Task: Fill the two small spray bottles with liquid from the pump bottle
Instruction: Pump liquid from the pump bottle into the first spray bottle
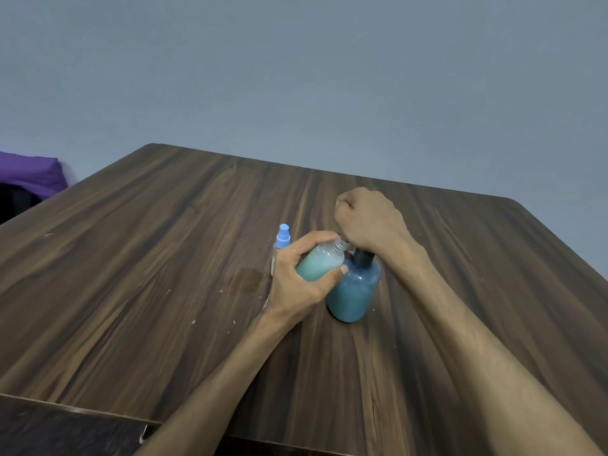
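Now left hand [297, 278] grips open small bottle [320, 263], tilted at pump bottle [353, 289] on table [164, 258]. Right hand [370, 222] fisted over pump. Keep neck under spout; press slowly. Capped bottle [282, 243] waits behind.

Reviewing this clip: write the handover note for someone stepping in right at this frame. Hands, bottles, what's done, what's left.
Left hand grips an uncapped spray bottle, tilted, its neck up against the pump head.
Right hand is fisted on top of the pump bottle, which stands on the table; the pump head is hidden beneath it.
The held bottle is already largely full of bluish-green liquid.
Second spray bottle stands behind the left hand, blue sprayer on; it looks clear, though mostly hidden.
Left: finish and cap this one (cap not in view), then fill the second.
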### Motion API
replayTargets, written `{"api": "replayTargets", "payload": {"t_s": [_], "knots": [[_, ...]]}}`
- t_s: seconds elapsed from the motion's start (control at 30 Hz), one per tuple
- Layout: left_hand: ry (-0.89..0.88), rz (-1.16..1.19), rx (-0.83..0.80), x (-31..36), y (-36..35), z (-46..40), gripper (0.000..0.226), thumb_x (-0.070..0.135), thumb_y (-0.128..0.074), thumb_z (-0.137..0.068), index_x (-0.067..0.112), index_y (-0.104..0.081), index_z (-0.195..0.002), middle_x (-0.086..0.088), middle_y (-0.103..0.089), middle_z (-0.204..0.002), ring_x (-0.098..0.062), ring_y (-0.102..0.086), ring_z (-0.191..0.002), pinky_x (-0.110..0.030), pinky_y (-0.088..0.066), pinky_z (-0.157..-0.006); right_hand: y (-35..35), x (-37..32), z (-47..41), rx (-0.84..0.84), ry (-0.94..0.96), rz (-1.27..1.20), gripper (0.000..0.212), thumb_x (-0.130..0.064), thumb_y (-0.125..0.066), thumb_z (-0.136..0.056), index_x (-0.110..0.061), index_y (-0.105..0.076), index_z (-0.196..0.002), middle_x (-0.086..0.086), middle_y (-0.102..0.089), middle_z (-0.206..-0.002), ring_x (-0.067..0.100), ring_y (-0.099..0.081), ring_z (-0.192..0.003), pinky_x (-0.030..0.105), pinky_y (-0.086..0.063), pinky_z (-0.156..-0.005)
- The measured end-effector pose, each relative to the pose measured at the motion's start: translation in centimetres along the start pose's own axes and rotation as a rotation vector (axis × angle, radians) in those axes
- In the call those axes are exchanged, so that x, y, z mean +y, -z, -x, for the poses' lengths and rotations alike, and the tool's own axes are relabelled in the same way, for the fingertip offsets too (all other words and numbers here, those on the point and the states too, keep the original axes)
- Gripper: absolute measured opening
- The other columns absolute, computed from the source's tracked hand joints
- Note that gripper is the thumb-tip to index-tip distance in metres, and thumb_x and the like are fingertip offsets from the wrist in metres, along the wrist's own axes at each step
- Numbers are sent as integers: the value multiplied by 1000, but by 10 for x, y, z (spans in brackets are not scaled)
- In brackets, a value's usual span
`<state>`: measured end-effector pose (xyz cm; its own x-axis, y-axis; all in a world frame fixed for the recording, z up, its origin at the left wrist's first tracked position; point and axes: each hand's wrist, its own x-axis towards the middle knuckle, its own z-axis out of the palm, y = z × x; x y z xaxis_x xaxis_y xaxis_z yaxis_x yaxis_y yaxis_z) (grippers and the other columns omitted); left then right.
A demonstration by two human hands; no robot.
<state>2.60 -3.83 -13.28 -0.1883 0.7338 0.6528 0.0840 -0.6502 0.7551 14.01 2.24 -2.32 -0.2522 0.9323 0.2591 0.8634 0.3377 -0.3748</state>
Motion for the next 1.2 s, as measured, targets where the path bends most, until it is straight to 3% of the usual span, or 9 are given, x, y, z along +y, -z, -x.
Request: {"api": "replayTargets", "payload": {"t_s": [0.13, 0.3, 0.43, 0.63, 0.8, 1.0, 1.1, 1.2], "knots": [[3, 20, -9, 0, 0, 1, 44, -7, -80, -78, 18, -69, -112, 1, -78, -107, -13, -76, -96, -23, -57, -86, 9, 1, -2, 58, 39, -57, 28, -14, -44, -90, -14, -45, -63, -3, -51, -60, 26, -48, -65, 34, -31, -57], [5, 8, -1, 2, 0, 0, 45, -2, -81, -76, 24, -69, -112, 13, -76, -106, -10, -74, -95, -22, -56, -85, 3, 0, 0, 4, 11, -26, 27, -14, -44, -89, -14, -46, -62, -2, -52, -61, 24, -45, -62, 34, -32, -56], [-5, 13, -16, 4, 0, 1, 46, -6, -79, -76, 22, -68, -111, 21, -75, -106, -2, -73, -94, -16, -55, -84, 8, -1, -2, 65, 38, -59, 27, -12, -45, -89, -14, -43, -62, -3, -50, -59, 23, -44, -60, 34, -31, -56], [3, 17, -8, 2, 0, 1, 44, -2, -81, -77, 21, -69, -112, 15, -76, -106, -8, -75, -95, -21, -56, -85, 7, -1, 0, 29, 23, -32, 27, -13, -44, -89, -15, -43, -62, -1, -51, -61, 23, -43, -62, 35, -32, -57], [7, 3, -4, 4, 0, 0, 46, -2, -81, -76, 24, -68, -112, 23, -75, -105, -2, -73, -94, -17, -55, -84, 3, -2, -1, -10, 13, 4, 27, -14, -45, -88, -14, -46, -62, 0, -53, -63, 29, -47, -69, 36, -35, -64], [-2, 8, -2, 2, 0, 0, 45, -2, -81, -77, 22, -69, -113, 8, -76, -107, -11, -75, -97, -22, -57, -86, 6, 1, -3, 36, 31, -45, 28, -13, -44, -89, -14, -43, -61, -2, -50, -59, 26, -46, -63, 35, -31, -56], [14, -3, 6, 1, 0, 0, 45, 0, -82, -76, 24, -68, -112, 13, -76, -107, -8, -74, -97, -21, -56, -85, 1, 1, 0, -28, -11, -5, 25, -14, -44, -87, -12, -46, -63, 0, -53, -62, 26, -45, -63, 35, -32, -57], [9, -4, -13, 3, 1, 2, 45, -4, -82, -77, 21, -68, -112, 19, -75, -106, -5, -73, -96, -18, -56, -84, 8, 1, -1, 10, 20, -15, 25, -14, -44, -89, -13, -49, -65, 0, -54, -62, 23, -45, -61, 33, -33, -56]]}}
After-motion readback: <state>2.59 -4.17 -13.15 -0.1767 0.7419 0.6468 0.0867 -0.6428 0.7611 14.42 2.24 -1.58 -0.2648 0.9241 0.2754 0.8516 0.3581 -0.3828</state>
